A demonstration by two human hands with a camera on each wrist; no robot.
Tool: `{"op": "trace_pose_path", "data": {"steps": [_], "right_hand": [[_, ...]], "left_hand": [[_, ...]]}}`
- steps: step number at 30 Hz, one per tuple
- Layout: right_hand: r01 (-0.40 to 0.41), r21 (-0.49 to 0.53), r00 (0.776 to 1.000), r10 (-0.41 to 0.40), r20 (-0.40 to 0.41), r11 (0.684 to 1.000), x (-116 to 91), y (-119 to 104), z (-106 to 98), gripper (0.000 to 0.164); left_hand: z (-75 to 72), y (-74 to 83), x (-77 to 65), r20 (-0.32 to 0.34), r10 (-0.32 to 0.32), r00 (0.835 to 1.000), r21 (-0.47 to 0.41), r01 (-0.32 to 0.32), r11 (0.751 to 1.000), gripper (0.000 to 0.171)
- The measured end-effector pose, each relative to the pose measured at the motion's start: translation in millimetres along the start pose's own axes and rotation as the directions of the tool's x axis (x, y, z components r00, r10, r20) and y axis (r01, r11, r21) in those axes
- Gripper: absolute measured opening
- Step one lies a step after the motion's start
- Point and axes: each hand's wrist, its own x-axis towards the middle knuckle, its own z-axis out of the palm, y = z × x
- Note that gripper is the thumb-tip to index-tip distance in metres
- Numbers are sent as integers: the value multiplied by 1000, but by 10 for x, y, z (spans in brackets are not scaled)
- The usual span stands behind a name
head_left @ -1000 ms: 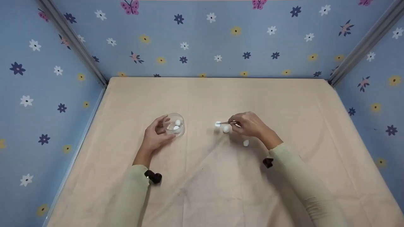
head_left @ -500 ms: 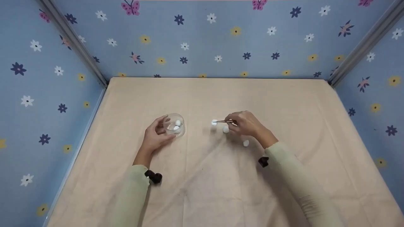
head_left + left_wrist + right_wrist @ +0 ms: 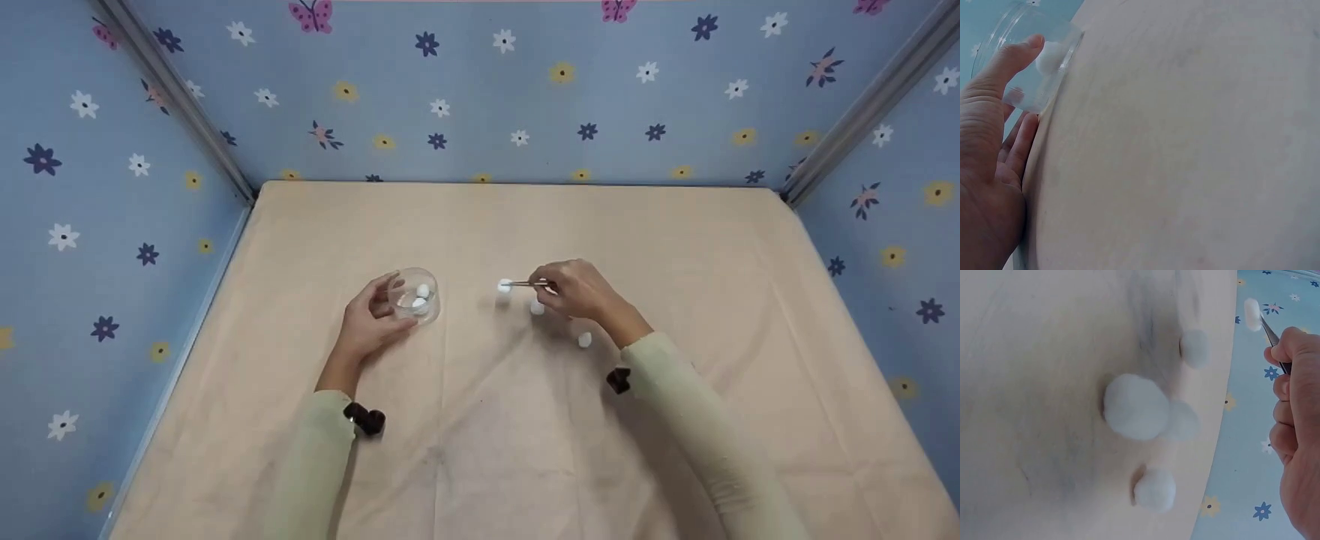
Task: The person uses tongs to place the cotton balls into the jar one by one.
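Observation:
My left hand point(image 3: 365, 322) holds a clear round plastic container point(image 3: 433, 313) on the cloth, thumb and fingers around its side. Inside it lie white cotton balls point(image 3: 423, 291); one shows through the wall beside the thumb in the left wrist view. My right hand point(image 3: 581, 289) pinches metal tweezers point(image 3: 526, 283), which point left toward the container. At their tips a cotton ball point(image 3: 504, 286) hangs above the cloth, apart from the container. In the right wrist view, the tweezers point(image 3: 1270, 331) grip this cotton ball point(image 3: 1252, 315) by its side.
Several loose cotton balls point(image 3: 1136, 406) lie on the cloth under the right hand; in the head view one cotton ball point(image 3: 585, 340) shows near the right wrist, others partly hidden. A beige cloth point(image 3: 495, 420) covers the table. Blue flowered panels point(image 3: 480, 90) stand around its back and sides.
My right hand has moved left and slightly away from me, carrying the cotton ball in the tweezers closer to the container. The left hand and container have stayed in place.

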Motion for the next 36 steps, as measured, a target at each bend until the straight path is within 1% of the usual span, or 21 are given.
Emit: {"op": "trace_pose_path", "data": {"steps": [4,18,23,30,36], "right_hand": [[5,-6,1000,-5,-6,1000,34,-13,24,16],[-26,-1,1000,26,2,1000,200,-140,49,18],[-16,-2,1000,16,6,1000,255,-163,93,19],[-1,-1,1000,1,-7,1000,333,-206,142,18],[-8,6,1000,8,-5,1000,401,-272,166,19]], "left_hand": [[0,-5,7,-2,-4,1000,1,4,1000,91],[1,-5,16,-4,-6,1000,4,6,1000,92],[-2,-25,11,-6,-3,1000,-1,3,1000,92],[-5,-7,7,-6,14,1000,-4,-14,1000,93],[2,7,10,-6,4,1000,10,-4,1000,93]]}}
